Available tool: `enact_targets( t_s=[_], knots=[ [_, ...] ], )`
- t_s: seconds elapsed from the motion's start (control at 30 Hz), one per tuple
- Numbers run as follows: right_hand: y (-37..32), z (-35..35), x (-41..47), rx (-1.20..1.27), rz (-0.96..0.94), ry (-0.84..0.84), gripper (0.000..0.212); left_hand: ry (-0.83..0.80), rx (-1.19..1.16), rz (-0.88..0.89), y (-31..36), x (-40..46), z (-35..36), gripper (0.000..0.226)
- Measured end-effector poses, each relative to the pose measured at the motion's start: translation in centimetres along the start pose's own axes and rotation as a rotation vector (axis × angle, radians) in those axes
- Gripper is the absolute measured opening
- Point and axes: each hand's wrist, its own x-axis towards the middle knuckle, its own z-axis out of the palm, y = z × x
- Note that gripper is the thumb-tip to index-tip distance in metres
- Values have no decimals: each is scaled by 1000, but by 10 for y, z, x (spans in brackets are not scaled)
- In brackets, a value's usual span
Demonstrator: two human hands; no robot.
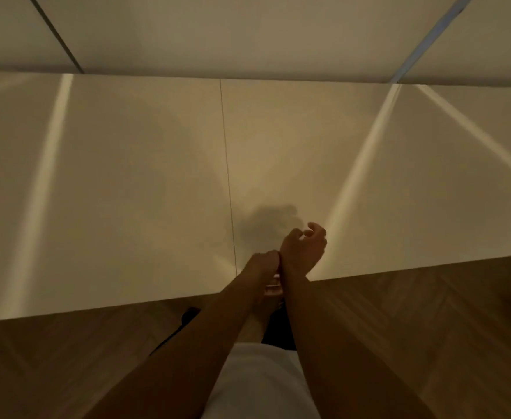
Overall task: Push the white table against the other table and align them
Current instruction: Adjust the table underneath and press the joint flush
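Right hand (304,252): raised over the near edge of the tabletop, fingers (316,229) loosely curled inward, parted from one another, closed on nothing. Thumb bent toward the fingers without meeting them. Whether the hand touches the surface cannot be told; it casts a soft shadow (270,220) just beyond and to the left of the fingertips.

Left hand (263,263): set against the right wrist, its fingers folded around or against that wrist. Fingertips hidden behind the right forearm, so the exact grip cannot be told. It holds no object.

Seam (228,176): thin dark line just left of both hands, running from the near edge away toward the far edge. Two white tabletops meet along it with no visible gap; their near edges look level at the seam.

White table, right of seam (369,176): the slab beneath the right hand's fingers. Pale light streaks cross it to the right of the fingers.

White table, left of seam (112,192): adjoining slab, left of the left hand, one light streak across it.

Further white surface (248,34): beyond the far edge of both tops, well away from the fingers, with a dark line at left and a blue strip (429,34) at right.

Wooden floor (429,328): below the near edge, on the wrist side of the hands, herringbone pattern.

White garment (260,385): between the forearms, nearest the camera.
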Motion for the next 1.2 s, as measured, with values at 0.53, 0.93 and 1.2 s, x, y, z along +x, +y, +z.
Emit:
enact_targets(
  t_s=[0.53,0.93,1.2],
  knots=[
    [-179,91,219,-138,-708,-335,26,547,932,1078,301,90,39,35],
    [-200,196,318,-421,-863,-587,43,660,1107,1142,386,206,10,33],
    [-235,274,345,-666,-1142,-345,42,740,1383,1163,448,271,-14,38]
  ],
)
